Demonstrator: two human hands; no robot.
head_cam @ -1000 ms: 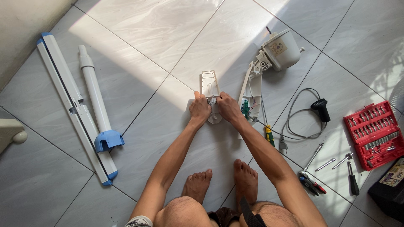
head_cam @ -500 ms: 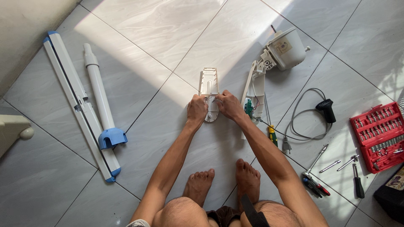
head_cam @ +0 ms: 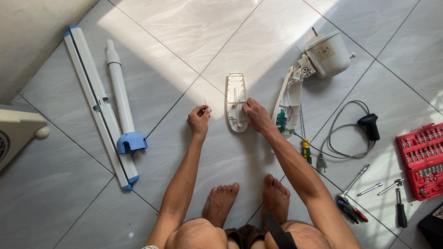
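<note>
A white plastic cover panel (head_cam: 236, 99) lies open side up on the tiled floor. My right hand (head_cam: 255, 115) rests on its right edge, fingers curled on the rim. My left hand (head_cam: 199, 119) is off to the left of the panel, pinching a small thin metal part, perhaps a screw (head_cam: 206, 107), between thumb and fingers. Right of the panel lies the other half of the housing (head_cam: 289, 101) with a green circuit board (head_cam: 281, 121) and wires, joined to a round white motor unit (head_cam: 328, 54).
Long white and blue poles (head_cam: 99, 104) lie at the left, next to a beige appliance (head_cam: 16, 133). A black power cord with plug (head_cam: 364, 127), a yellow-green screwdriver (head_cam: 306, 151), pliers (head_cam: 350, 210), loose bits and a red bit set case (head_cam: 422, 157) lie at the right. My bare feet (head_cam: 247, 198) are below.
Both hands were together on the panel. Now my left hand has pulled away to the left holding a small metal part, while my right hand stays on the panel's right edge.
</note>
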